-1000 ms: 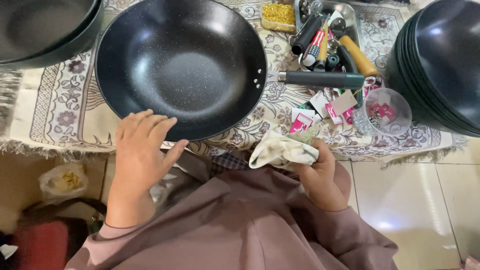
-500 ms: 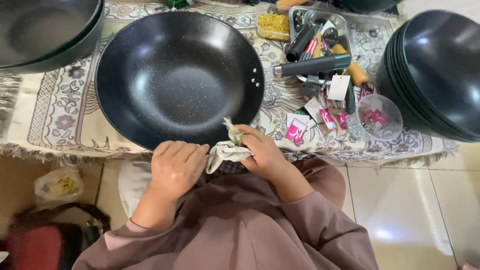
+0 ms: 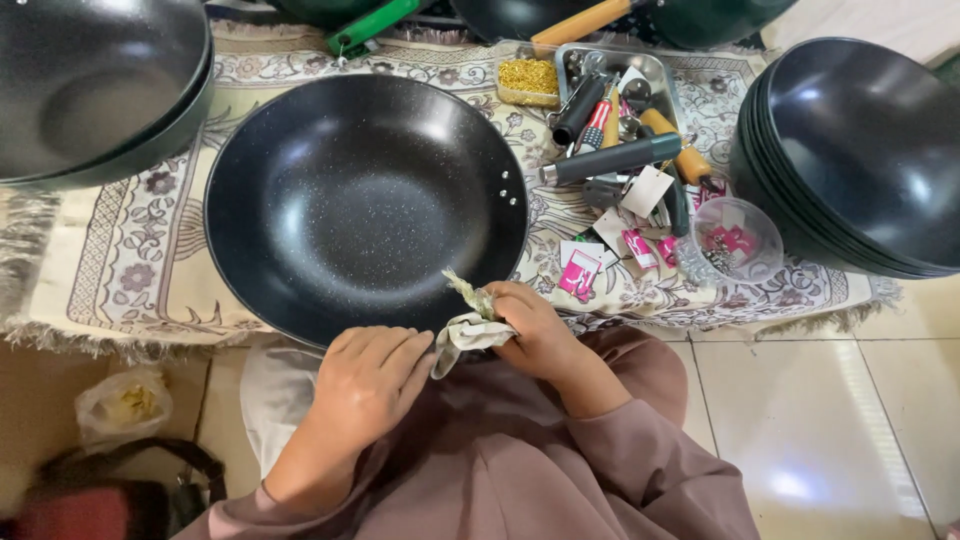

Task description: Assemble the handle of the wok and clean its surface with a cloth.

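Note:
A large black speckled wok [image 3: 365,200] without a handle lies on a patterned cloth [image 3: 120,270] in front of me. My right hand [image 3: 530,325] grips a crumpled whitish rag [image 3: 468,325] at the wok's near rim. My left hand [image 3: 370,380] rests just below the rim with its fingers together, touching the rag's lower end.
Stacked black woks stand at the right [image 3: 860,150] and the far left [image 3: 90,90]. A metal tray [image 3: 640,70] holds tools and handles, beside a tub of yellow bits [image 3: 528,78], pink tags [image 3: 580,272] and a clear cup [image 3: 735,240]. A plastic bag [image 3: 120,405] lies on the floor.
My right hand carried the rag from my lap leftward up to the wok's near rim. My left hand slid from the rim down to the rag.

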